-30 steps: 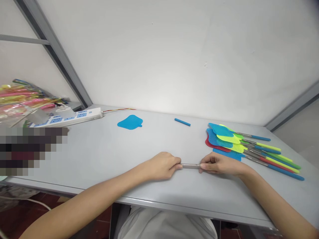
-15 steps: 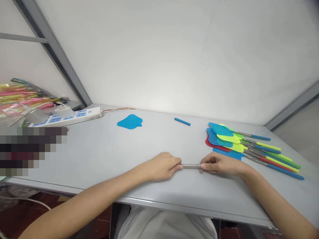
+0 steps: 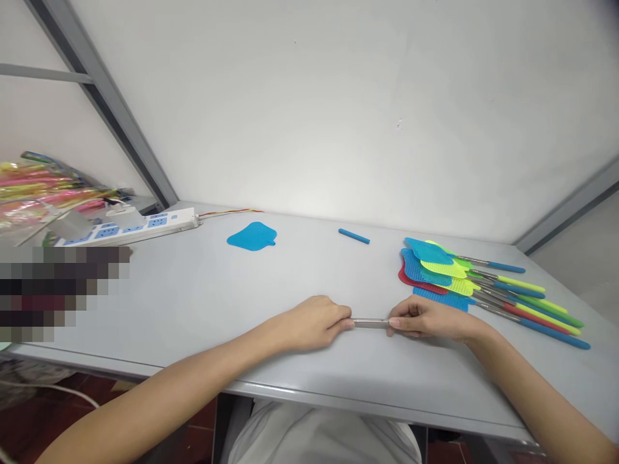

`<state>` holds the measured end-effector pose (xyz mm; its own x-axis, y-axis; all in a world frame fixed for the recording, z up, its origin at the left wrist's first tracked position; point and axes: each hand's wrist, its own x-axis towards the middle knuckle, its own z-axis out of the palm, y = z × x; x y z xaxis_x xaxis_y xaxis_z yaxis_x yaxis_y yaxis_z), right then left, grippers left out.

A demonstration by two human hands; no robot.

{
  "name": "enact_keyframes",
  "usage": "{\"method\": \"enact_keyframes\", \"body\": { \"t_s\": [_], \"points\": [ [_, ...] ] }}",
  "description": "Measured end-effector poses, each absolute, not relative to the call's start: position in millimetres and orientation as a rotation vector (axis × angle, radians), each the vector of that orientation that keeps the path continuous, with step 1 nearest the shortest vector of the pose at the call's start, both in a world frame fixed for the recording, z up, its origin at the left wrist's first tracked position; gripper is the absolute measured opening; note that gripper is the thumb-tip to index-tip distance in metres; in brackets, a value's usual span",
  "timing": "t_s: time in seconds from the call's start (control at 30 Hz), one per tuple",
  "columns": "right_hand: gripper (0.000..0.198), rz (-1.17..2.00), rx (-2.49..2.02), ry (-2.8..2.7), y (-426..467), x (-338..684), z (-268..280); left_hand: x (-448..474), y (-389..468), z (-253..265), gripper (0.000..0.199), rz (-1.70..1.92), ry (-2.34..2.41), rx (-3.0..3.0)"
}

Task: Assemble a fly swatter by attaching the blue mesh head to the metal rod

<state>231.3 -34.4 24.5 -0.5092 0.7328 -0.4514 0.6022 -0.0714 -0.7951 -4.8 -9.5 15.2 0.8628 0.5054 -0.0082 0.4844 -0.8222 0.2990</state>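
A short metal rod (image 3: 370, 323) spans the gap between my two hands, low over the front of the grey table (image 3: 193, 309). My left hand (image 3: 319, 323) pinches its left end between thumb and fingers. At the other end, my right hand (image 3: 425, 319) grips it with thumb and fingertips. Both tips of the rod are hidden in the fingers. Beyond my hands lie a blue fly swatter head (image 3: 252, 237) on the left and a blue handle sleeve (image 3: 354, 236) near the wall.
Several fly swatters (image 3: 435, 270) with coloured heads and handles are piled at the right. A white power strip (image 3: 169, 222) with plugs stands at the left, near plastic-wrapped coloured items (image 3: 43, 183). The wall (image 3: 309, 129) closes off the table's back.
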Motion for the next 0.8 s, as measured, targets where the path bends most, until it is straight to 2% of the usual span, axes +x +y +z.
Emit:
{"method": "enact_keyframes", "body": {
  "t_s": [0.37,0.8],
  "points": [
    [0.045,1.609,-1.529,-2.088,-34.6,230.2,24.5,-3.2,-10.9,12.1,0.035,0.127,0.77,2.783],
    [0.038,1.419,-1.487,-2.142,-39.6,217.6,24.4,1.0,-14.7,12.8,0.033,0.141,0.781,2.871]
  ]
}}
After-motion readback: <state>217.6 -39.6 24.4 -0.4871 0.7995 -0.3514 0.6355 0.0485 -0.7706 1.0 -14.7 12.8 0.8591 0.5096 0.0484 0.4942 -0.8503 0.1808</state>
